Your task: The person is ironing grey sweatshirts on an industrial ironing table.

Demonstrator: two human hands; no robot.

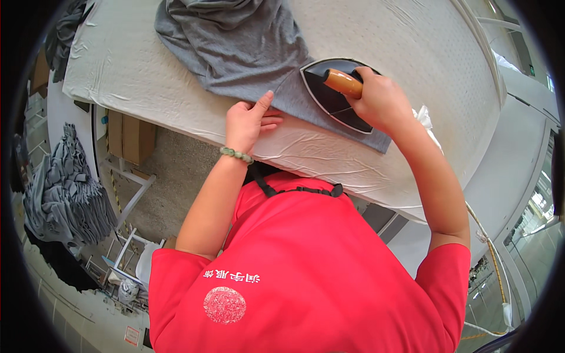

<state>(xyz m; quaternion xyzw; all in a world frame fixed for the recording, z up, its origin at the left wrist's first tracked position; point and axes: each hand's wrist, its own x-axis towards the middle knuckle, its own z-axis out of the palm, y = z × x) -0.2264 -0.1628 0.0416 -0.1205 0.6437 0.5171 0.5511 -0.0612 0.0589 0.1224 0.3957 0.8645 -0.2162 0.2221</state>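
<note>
A grey knit garment lies bunched at the far side of the ironing table, with a flatter strip running toward the right front. On that strip rests a dark iron with an orange-brown handle. My right hand is wrapped round the handle. Beside the garment's near edge, my left hand has its fingers stretched out, the thumb touching the cloth. A green bead bracelet circles the left wrist. The iron hides the cloth under it.
The padded table has a wrinkled cream cover. A pile of grey garments hangs at the left. Under the table's left side stands a cardboard box near a white metal frame. A cable runs down at the right.
</note>
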